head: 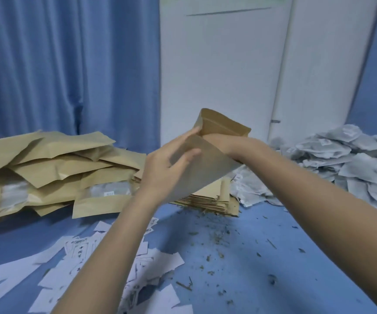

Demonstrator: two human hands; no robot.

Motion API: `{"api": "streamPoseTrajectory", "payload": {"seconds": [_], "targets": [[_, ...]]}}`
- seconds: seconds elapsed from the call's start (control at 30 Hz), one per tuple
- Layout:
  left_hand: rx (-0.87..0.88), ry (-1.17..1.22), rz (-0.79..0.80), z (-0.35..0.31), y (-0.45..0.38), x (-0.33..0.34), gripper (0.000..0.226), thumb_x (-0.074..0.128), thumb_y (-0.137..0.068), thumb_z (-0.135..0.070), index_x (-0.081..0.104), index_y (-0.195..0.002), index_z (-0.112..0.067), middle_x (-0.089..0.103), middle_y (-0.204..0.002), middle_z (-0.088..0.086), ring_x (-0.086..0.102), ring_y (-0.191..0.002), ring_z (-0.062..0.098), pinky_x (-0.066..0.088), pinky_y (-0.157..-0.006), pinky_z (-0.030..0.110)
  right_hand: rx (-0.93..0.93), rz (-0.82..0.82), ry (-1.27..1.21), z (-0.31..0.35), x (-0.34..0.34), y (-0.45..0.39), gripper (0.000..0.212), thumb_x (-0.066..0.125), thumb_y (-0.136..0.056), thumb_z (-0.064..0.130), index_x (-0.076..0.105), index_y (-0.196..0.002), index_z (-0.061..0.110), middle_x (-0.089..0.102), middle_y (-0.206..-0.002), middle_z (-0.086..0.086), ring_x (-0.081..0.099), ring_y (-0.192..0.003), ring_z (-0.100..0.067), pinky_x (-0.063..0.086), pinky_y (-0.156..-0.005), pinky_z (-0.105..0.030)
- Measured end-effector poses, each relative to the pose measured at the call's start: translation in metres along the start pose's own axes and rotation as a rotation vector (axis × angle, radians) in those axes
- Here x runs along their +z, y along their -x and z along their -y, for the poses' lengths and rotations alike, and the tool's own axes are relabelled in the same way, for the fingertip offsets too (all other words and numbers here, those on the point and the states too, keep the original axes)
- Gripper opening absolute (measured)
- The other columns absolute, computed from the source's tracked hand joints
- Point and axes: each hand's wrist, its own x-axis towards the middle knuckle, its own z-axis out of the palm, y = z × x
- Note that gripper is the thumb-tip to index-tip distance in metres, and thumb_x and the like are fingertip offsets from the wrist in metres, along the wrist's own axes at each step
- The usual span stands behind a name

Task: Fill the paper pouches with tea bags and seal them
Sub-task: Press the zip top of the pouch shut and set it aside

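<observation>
Pouch (205,164) raised at frame centre; left hand (167,164) grips its side, right hand (219,141) buried inside mouth — grip unseen. Spread mouth wide, push contents to bottom — avoid tearing paper.

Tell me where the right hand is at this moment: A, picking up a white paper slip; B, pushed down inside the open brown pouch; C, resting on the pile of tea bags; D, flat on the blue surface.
B: the right hand disappears at the wrist into the open mouth of the brown pouch, which the left hand holds up above the blue surface.
</observation>
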Motion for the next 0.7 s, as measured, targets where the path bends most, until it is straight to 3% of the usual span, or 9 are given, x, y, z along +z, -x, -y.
{"api": "streamPoseTrajectory", "payload": {"seconds": [0.07, 0.13, 0.23, 0.33, 0.4, 0.47, 0.6, 0.7], "targets": [[-0.084, 0.095, -0.106, -0.003, -0.008, 0.006, 0.014, 0.063, -0.088, -0.035, 0.065, -0.098, -0.045, 0.064, -0.088, -0.035, 0.055, -0.086, -0.012, 0.041, -0.075, 0.009, -0.008, -0.074, 0.103, -0.004, -0.017, 0.01, 0.022, 0.045, -0.096, 0.026, 0.059, -0.111, 0.024, 0.059, -0.115, 0.005, 0.048, -0.106, -0.012, 0.036, -0.086, -0.025], [-0.11, 0.157, -0.165, -0.007, -0.016, 0.008, 0.008, 0.061, -0.09, -0.033, 0.067, -0.088, -0.038, 0.065, -0.075, -0.027, 0.055, -0.074, -0.007, 0.043, -0.068, 0.014, -0.001, -0.183, 0.151, -0.011, -0.031, 0.021, 0.03, 0.044, -0.095, 0.038, 0.065, -0.112, 0.027, 0.062, -0.115, 0.006, 0.05, -0.095, -0.007, 0.035, -0.078, -0.023], [-0.121, 0.268, -0.212, -0.013, -0.027, 0.012, 0.012, 0.059, -0.092, -0.028, 0.067, -0.083, -0.025, 0.066, -0.072, -0.02, 0.057, -0.07, -0.005, 0.044, -0.065, 0.015, 0.022, -0.304, 0.082, -0.019, -0.054, 0.045, 0.055, 0.031, -0.086, 0.069, 0.069, -0.073, 0.032, 0.064, -0.078, 0.018, 0.053, -0.071, 0.005, 0.036, -0.062, -0.012], [-0.212, 0.388, -0.24, -0.015, -0.034, 0.016, 0.014, 0.059, -0.092, -0.025, 0.067, -0.081, -0.023, 0.069, -0.071, -0.017, 0.061, -0.066, -0.003, 0.048, -0.062, 0.012, 0.006, -0.339, 0.035, -0.032, -0.07, 0.067, 0.067, 0.035, -0.067, 0.087, 0.052, -0.048, 0.025, 0.04, -0.048, 0.015, 0.038, -0.047, -0.005, 0.024, -0.049, -0.021], [-0.291, 0.463, -0.222, -0.014, -0.036, 0.02, 0.014, 0.059, -0.092, -0.026, 0.068, -0.081, -0.022, 0.071, -0.073, -0.013, 0.064, -0.069, 0.002, 0.051, -0.064, 0.017, -0.032, -0.286, 0.069, -0.041, -0.072, 0.078, 0.071, 0.052, -0.058, 0.083, 0.045, -0.053, 0.013, 0.026, -0.05, 0.009, 0.025, -0.048, -0.009, 0.015, -0.048, -0.025], [-0.352, 0.528, -0.199, -0.013, -0.035, 0.026, 0.013, 0.06, -0.091, -0.025, 0.069, -0.082, -0.022, 0.072, -0.076, -0.01, 0.066, -0.071, 0.006, 0.053, -0.065, 0.019, -0.003, -0.261, 0.145, -0.051, -0.071, 0.082, 0.069, 0.067, -0.052, 0.075, 0.053, -0.06, 0.007, 0.029, -0.049, 0.009, 0.028, -0.047, -0.008, 0.018, -0.045, -0.023], [-0.44, 0.645, -0.151, -0.009, -0.032, 0.036, 0.01, 0.06, -0.09, -0.026, 0.069, -0.09, -0.021, 0.074, -0.086, -0.006, 0.069, -0.079, 0.009, 0.055, -0.068, 0.022, 0.087, -0.296, 0.21, -0.068, -0.069, 0.082, 0.067, 0.071, -0.053, 0.07, 0.036, -0.052, 0.014, 0.024, -0.044, 0.007, 0.025, -0.046, -0.009, 0.015, -0.045, -0.024], [-0.49, 0.721, -0.134, -0.009, -0.029, 0.047, 0.012, 0.06, -0.089, -0.026, 0.068, -0.093, -0.018, 0.074, -0.085, -0.005, 0.069, -0.078, 0.008, 0.054, -0.064, 0.02, 0.103, -0.326, 0.309, -0.073, -0.068, 0.079, 0.062, 0.074, -0.053, 0.067, 0.039, -0.053, 0.017, 0.031, -0.043, 0.008, 0.033, -0.047, -0.009, 0.021, -0.044, -0.021]]}}
